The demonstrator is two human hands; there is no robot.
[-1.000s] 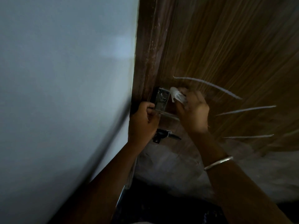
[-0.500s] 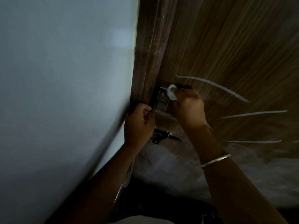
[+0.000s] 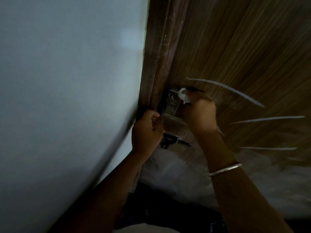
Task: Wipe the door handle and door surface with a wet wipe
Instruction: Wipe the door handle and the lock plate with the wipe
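A brown wood-grain door [image 3: 235, 47] fills the upper right. On it, near its left edge, sits a shiny metal handle plate [image 3: 171, 101]. My right hand [image 3: 200, 113] is closed around a crumpled white wet wipe [image 3: 183, 97], pressing it against the plate's upper right corner. My left hand [image 3: 146, 132] is fisted at the door's edge just below and left of the plate; what it grips is hidden by the fingers. A silver bangle [image 3: 225, 169] circles my right wrist.
A pale grey wall [image 3: 67, 98] takes up the left half. A dark door frame [image 3: 158, 56] runs between wall and door. A small black latch [image 3: 173, 140] is fixed below the plate. Pale curved streaks [image 3: 235, 93] mark the door. Grey floor [image 3: 176, 179] lies below.
My right hand with the wipe has shifted up and a little left along the handle plate. My left hand has slid slightly left and down at the door's edge.
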